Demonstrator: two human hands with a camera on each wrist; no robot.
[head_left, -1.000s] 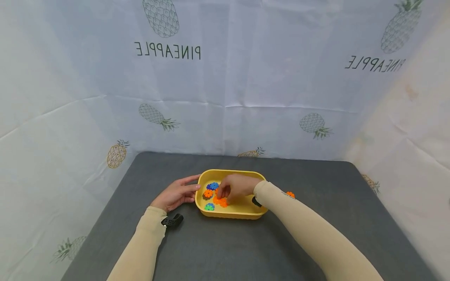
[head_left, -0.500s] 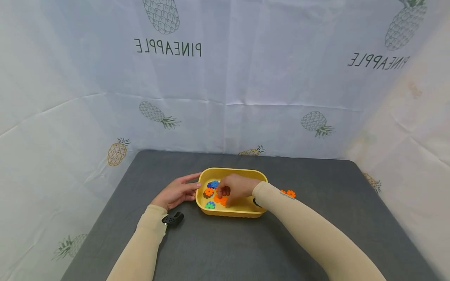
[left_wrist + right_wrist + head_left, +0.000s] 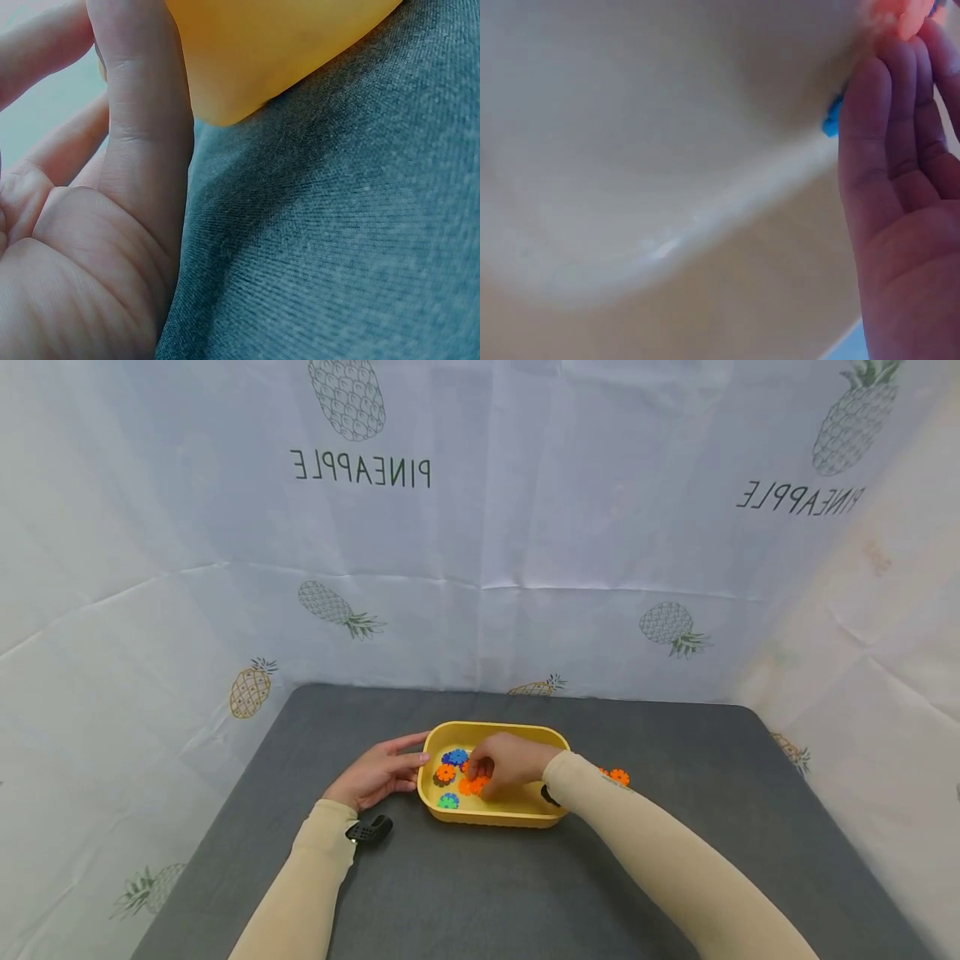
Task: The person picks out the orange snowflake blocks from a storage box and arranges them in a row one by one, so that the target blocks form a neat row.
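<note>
A yellow plastic bin [image 3: 525, 817] sits on the dark table with notched, flower-shaped interlocking discs inside. My left hand [image 3: 378, 774] rests against the bin's left end, its fingers fairly straight at the rim and wall. In the left wrist view a long finger [image 3: 146, 97] lies alongside the yellow wall. Reaching into the bin, my right hand [image 3: 513, 762] pinches at an orange disc [image 3: 478, 787] with fingertips and thumb. The right wrist view shows orange plastic [image 3: 907, 16] right at those fingertips, and a blue disc [image 3: 832, 118] beside them. Part of the pile is hidden under the hand.
Within the bin lie blue discs [image 3: 456, 757], another orange disc [image 3: 445, 773] and a green-blue disc [image 3: 448, 801]. Orange discs [image 3: 619, 776] rest on the table [image 3: 480, 893] right of the bin, partly behind the right sleeve. A pineapple-print cloth [image 3: 480, 635] stands behind the table.
The right hand's fingers shift slightly at the orange discs, which have moved a little within the bin. The left hand stays at the bin's end.
</note>
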